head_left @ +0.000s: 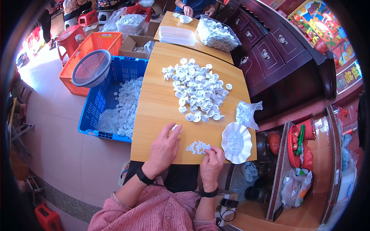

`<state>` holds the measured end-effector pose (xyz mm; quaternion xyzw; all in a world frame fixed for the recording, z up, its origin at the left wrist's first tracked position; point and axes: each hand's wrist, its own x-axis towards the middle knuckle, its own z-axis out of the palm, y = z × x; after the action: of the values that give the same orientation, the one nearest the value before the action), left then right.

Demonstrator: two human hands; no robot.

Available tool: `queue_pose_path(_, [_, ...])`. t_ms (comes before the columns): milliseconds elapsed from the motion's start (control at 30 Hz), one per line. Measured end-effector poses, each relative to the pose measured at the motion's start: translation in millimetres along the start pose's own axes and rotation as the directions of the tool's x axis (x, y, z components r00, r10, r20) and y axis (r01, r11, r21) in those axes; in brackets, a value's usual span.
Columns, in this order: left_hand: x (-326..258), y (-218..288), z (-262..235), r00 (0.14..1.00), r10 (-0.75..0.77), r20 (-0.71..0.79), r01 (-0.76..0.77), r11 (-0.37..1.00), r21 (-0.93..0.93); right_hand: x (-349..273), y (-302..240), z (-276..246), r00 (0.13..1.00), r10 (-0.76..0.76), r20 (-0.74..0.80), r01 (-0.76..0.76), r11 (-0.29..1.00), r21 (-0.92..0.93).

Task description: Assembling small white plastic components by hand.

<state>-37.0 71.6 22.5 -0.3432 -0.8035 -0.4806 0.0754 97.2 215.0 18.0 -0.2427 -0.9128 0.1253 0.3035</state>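
My left hand (165, 145) is over the near left part of the wooden table (152, 100), its fingers closed round a small white plastic part (174, 127), mostly hidden by them. Beside the small heap of tiny white pieces (196, 148), my right hand (212, 163) has thumb and forefinger pinched on a tiny white piece (207, 147). To its right stands a white bowl with a wavy rim (248, 148), filled with more such pieces. A large pile of round white plastic parts (198, 88) spreads over the middle of the table.
A clear plastic bag (248, 114) lies by the right edge. On the left, a blue crate (89, 111) holds many white parts, with a grey strainer (92, 68) above it and an orange crate (106, 39) behind. Across the far table (169, 23) sits another person (194, 5). Dark drawers (266, 54) stand right.
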Motion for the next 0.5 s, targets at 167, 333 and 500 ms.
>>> queue_pose_path(167, [2.8,-2.2,6.5,0.995,-0.016,0.099,0.008,0.997,0.080,-0.4,-1.1,-3.4,1.000,-0.015,0.019,0.016,0.999,-0.052])
queue_pose_path(333, [-5.0,-12.0,17.3,1.000,-0.002,0.029,-0.002,0.991,0.130,-3.5,8.1,-4.6,0.999,0.018,-0.029,-0.019,0.999,-0.036])
queue_pose_path(500, [-4.5,-8.8,15.3,0.999,0.015,-0.034,-0.012,0.997,0.082,-4.4,9.3,-10.1,0.998,0.067,0.016,-0.065,0.995,-0.072])
